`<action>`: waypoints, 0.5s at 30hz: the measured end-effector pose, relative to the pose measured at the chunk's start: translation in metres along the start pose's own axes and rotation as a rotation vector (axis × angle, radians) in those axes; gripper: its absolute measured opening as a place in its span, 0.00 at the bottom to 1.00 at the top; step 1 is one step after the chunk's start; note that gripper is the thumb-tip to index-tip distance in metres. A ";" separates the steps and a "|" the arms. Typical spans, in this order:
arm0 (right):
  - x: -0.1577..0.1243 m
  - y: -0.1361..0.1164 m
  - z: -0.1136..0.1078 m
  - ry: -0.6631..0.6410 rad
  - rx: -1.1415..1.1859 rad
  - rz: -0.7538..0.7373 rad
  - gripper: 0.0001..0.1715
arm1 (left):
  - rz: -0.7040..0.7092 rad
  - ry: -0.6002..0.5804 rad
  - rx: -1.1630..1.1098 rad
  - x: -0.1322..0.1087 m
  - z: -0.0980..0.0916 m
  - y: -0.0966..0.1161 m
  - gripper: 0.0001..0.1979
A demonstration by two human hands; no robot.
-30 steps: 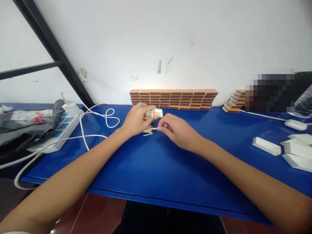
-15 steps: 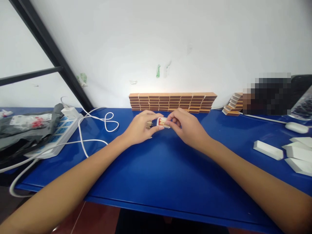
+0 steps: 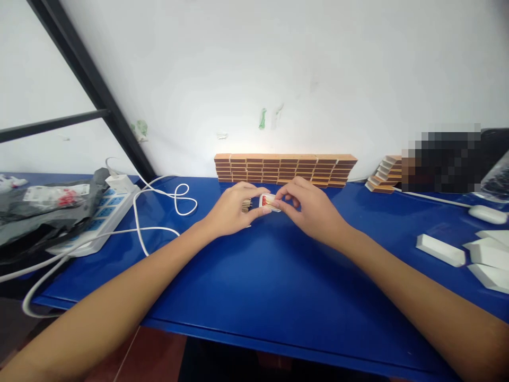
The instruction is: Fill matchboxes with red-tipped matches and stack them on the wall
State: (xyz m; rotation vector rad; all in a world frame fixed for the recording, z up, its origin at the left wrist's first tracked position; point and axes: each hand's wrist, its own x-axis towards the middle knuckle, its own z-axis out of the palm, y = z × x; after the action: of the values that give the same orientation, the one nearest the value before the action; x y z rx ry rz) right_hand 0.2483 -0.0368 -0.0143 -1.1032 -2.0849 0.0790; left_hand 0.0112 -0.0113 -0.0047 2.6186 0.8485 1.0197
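Note:
A small white matchbox tray (image 3: 263,197) holds several red-tipped matchsticks (image 3: 269,200) and sits between both hands above the blue table. My left hand (image 3: 230,211) grips the tray's left end, with thumb and forefinger on opposite sides. From the right, my right hand (image 3: 306,204) reaches over the other end, its thumb and forefinger pinched on the matchsticks' pale ends. The right end of the tray is partly covered by these fingertips. Behind my left fingers, a bunch of matchsticks (image 3: 246,205) shows, mostly hidden by that hand.
Stacked matchbox sleeves (image 3: 286,170) line the wall, with a slanted stack (image 3: 385,172) further right. White trays (image 3: 440,250) lie at the right. A power strip (image 3: 103,223), white cable (image 3: 159,229) and grey plastic bag (image 3: 47,212) occupy the left of the blue table (image 3: 254,286).
The view has shifted slightly, so everything appears a little further right. Both hands stay at the tray, and more of the red match heads' end of the tray is visible.

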 end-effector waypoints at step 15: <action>-0.005 -0.040 0.037 -0.302 0.119 -0.027 0.05 | -0.187 0.196 0.060 0.006 -0.009 -0.029 0.17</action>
State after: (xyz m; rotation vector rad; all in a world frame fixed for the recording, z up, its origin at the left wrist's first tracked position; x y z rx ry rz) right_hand 0.1991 -0.0552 -0.0281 -1.0409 -2.3261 0.3723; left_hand -0.0043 0.0162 -0.0054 2.4576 1.1601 1.2282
